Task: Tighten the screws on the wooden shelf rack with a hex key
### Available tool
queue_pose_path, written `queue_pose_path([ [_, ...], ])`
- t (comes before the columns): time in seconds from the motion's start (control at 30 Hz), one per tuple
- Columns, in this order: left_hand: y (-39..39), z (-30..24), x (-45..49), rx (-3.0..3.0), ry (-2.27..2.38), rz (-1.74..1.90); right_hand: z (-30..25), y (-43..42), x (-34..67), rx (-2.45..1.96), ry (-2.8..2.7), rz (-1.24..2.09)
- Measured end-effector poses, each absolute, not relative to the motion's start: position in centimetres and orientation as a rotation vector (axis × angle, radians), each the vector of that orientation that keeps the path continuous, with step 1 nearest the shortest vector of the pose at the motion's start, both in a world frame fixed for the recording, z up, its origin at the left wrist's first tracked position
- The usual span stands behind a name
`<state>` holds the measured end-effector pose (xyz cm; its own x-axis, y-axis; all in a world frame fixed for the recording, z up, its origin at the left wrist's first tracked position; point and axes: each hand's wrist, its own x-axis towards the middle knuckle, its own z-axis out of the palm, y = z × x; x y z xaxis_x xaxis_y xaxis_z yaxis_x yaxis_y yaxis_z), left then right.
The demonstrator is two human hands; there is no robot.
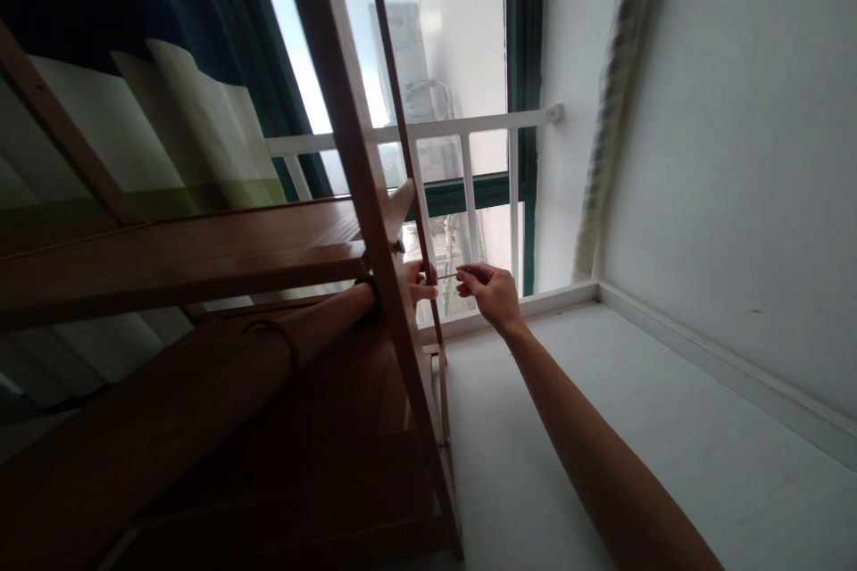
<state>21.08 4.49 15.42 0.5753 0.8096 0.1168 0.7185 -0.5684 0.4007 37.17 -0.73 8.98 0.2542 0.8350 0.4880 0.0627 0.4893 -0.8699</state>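
Note:
My right hand (490, 293) is closed, its thumb and fingertips pinching a thin metal rod (446, 276). The rod runs level from those fingertips toward the thin rear post (423, 241) of a brown wooden shelf. My left hand (423, 287) reaches through the shelf from the left, below a wooden board (201, 254). Its thumb and fingers are bent together beside the rear post, near the rod's other end. The thick front post (381, 232) hides part of this hand, so what it grips cannot be made out. A dark bolt head (399, 246) shows on the front post.
Behind the shelf is a white railing (469, 169) before a green-framed window (522, 36). A curtain (180, 125) hangs at the left. On the right are a white wall (736, 152), a wrapped pipe (606, 107) and pale floor (536, 428).

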Motion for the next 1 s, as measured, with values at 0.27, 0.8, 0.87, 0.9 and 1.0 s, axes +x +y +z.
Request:
queue_pose_path([
  [0.27, 5.0, 15.3, 20.8, 2.435, 1.186, 0.421, 9.4, -1.3, 38.2, -0.922, -1.347, 0.657],
  [0.8, 4.7, 15.2, 21.0, 2.338, 1.175, 0.431, 9.4, -1.1, 38.6, -0.850, -1.402, 0.657],
  [0.87, 4.7, 15.1, 21.1, 2.328, 1.196, 0.433, 9.4, -1.1, 38.6, -0.840, -1.406, 0.663],
  [0.9, 4.7, 15.1, 21.2, 2.324, 1.207, 0.434, 9.4, -1.1, 38.7, -0.836, -1.412, 0.657],
  [1.0, 4.5, 15.2, 21.2, 2.319, 1.224, 0.430, 9.4, -1.3, 38.6, -0.825, -1.431, 0.604],
])
